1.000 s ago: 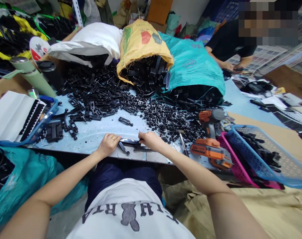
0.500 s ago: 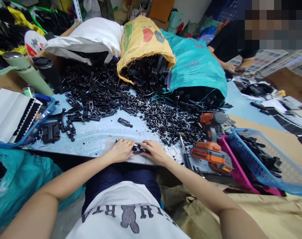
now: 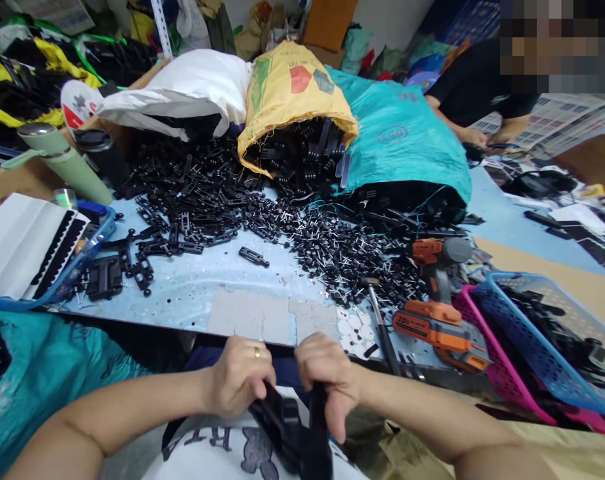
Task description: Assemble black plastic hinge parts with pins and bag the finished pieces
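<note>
Close to my body, off the table's front edge, both hands grip a black plastic part (image 3: 288, 430) with long arms; its exact kind I cannot make out. My left hand (image 3: 245, 375), with a ring on one finger, is closed round its left arm. Round the right arm my right hand (image 3: 327, 377) is closed, thumb pointing down. Just beyond the hands lie flat grey pads (image 3: 250, 315) on the blue table (image 3: 192, 277). A single black link piece (image 3: 253, 257) rests farther up, near a heap of black link pieces (image 3: 192, 193) and a pile of small screws (image 3: 332, 243).
An orange cordless drill (image 3: 440, 307) and a hammer (image 3: 382, 327) lie to the right, beside blue (image 3: 577, 373) and pink baskets (image 3: 492, 363). White, yellow (image 3: 302, 83) and teal sacks (image 3: 407, 140) stand behind. A co-worker's hands (image 3: 487, 139) are at far right.
Both hands have come off the table's front edge toward my body and now hold the black part up over my lap. The grey pads are uncovered. The view has shifted slightly.
</note>
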